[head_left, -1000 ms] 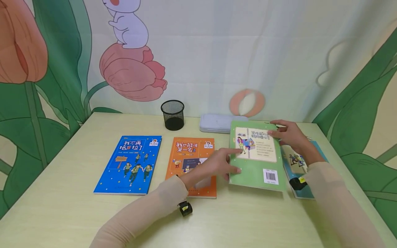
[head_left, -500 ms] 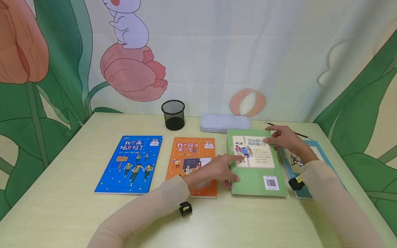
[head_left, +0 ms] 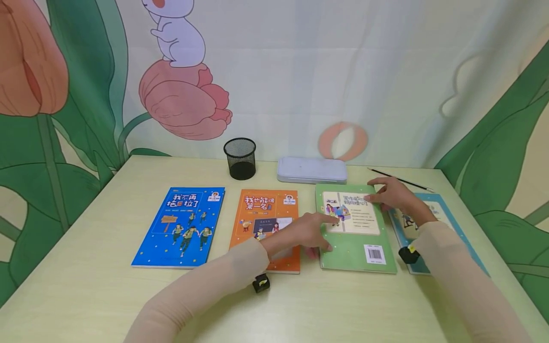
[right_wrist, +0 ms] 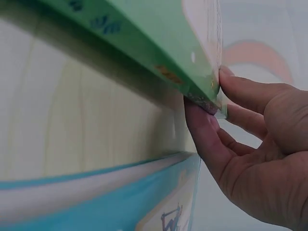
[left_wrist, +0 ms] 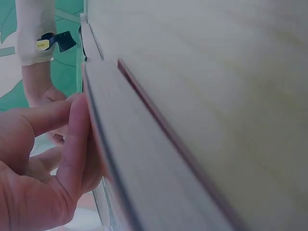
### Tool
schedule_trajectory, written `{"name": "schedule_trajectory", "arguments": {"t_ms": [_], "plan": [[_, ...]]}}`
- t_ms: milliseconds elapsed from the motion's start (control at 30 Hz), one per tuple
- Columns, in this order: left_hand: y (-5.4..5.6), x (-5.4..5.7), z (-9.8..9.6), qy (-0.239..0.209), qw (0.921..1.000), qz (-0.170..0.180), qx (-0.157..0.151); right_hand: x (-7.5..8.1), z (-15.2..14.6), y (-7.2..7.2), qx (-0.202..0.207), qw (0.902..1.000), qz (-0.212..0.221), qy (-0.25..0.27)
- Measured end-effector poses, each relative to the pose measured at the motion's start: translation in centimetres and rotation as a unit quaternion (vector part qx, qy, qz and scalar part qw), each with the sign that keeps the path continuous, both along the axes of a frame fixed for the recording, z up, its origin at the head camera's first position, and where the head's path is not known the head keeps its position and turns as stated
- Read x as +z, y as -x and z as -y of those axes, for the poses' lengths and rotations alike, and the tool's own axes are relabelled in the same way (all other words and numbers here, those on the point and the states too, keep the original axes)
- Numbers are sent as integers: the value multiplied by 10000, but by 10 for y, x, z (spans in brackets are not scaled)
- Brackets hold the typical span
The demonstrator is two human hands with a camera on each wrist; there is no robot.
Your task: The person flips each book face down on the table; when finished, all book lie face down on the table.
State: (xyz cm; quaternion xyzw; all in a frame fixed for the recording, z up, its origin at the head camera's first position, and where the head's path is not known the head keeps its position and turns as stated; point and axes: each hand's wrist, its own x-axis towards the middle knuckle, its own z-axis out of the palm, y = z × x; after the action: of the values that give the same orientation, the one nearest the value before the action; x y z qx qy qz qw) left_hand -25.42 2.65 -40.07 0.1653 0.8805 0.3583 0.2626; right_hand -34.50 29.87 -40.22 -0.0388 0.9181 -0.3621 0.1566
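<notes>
In the head view a green book (head_left: 356, 247) lies back cover up, barcode at its lower right, between an orange book and a teal book. My left hand (head_left: 306, 232) is at its left edge, thumb and index finger on the cover, other fingers partly hidden at the edge. With my right hand (head_left: 392, 196) I pinch its top right corner. The right wrist view shows that thumb (right_wrist: 250, 94) on top of the green book and a finger under the corner. My left fingers (left_wrist: 74, 139) are bent beside the book edges in the left wrist view.
The orange book (head_left: 266, 200) lies left of the green one, partly under my left arm; a blue book (head_left: 177, 228) is farther left. My right forearm covers part of the teal book (head_left: 437, 205). Behind stand a mesh pen cup (head_left: 240, 159), a lilac case (head_left: 310, 170) and a thin black stick (head_left: 403, 180).
The green book has come down from a tilted, raised position to lie nearly flat, closer to me. Both hands moved with it, and the lilac case and black stick are now more exposed.
</notes>
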Motion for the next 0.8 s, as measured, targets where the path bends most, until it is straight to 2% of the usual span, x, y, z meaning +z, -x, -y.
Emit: {"name": "schedule_trajectory", "arguments": {"t_ms": [300, 533, 800], "plan": [[5, -1, 2, -28, 10000, -11, -29, -2, 6, 2, -188, 9990, 48, -393], [7, 1, 2, 127, 9999, -51, -99, -2, 9, 2, -198, 9980, 58, -598], [10, 2, -1, 459, 9982, -265, -267, 2, 14, 4, -287, 9962, 193, -799]]}}
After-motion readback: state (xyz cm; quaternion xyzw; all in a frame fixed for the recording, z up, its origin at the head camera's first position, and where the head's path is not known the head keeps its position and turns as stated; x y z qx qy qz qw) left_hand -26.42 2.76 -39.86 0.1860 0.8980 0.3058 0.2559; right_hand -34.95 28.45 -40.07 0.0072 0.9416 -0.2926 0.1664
